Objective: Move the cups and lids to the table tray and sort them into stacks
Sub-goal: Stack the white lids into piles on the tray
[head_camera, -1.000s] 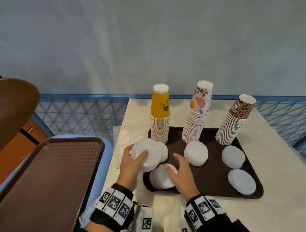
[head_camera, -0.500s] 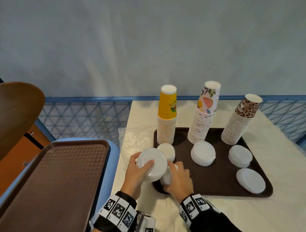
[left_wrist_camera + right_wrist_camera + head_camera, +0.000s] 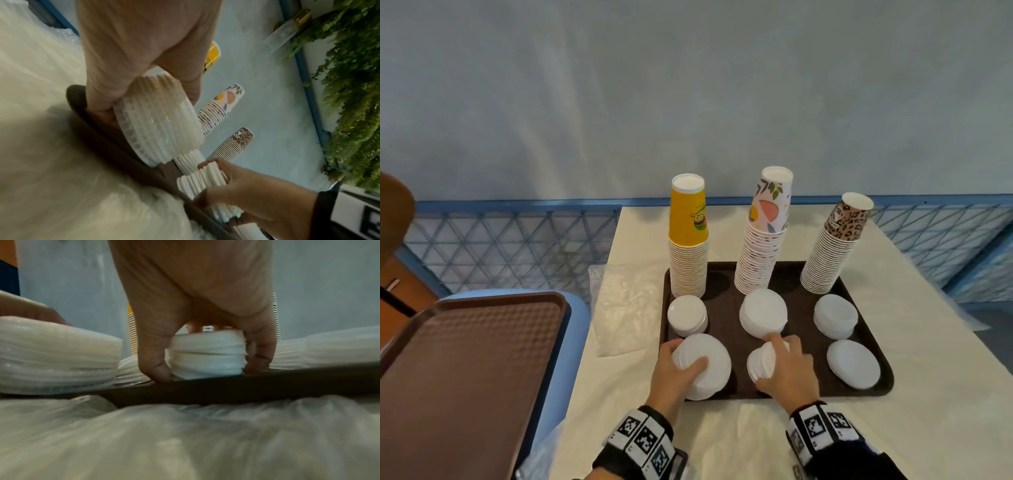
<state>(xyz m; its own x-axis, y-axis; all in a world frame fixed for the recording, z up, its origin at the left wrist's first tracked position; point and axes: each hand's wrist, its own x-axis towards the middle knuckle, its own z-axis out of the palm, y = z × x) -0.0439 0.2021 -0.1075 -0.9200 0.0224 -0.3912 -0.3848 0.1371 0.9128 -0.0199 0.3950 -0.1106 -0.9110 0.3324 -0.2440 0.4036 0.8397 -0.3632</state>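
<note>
On the dark table tray [image 3: 804, 274] stand three cup stacks: yellow [image 3: 687, 240], fruit-print [image 3: 763, 233] and leopard-print [image 3: 832, 246]. White lid stacks lie in front of them, one at the left [image 3: 686, 315], one in the middle [image 3: 763, 313], one at the right [image 3: 835, 315], and a flat pile [image 3: 854, 363] at the front right. My left hand [image 3: 674, 371] grips a wide lid stack [image 3: 705, 366] [image 3: 160, 120] at the tray's front left corner. My right hand [image 3: 787, 371] grips a smaller lid stack [image 3: 762, 363] [image 3: 205, 355] standing on the tray.
A second brown tray [image 3: 458, 377] lies bare on a blue surface at the left. A clear plastic bag [image 3: 625, 308] lies on the white table cover left of the table tray. A blue mesh fence [image 3: 510, 246] runs behind the table.
My right hand carried the smaller lid stack to the right, away from the left hand's stack. My left hand lowered its wide stack onto the tray's front left corner.
</note>
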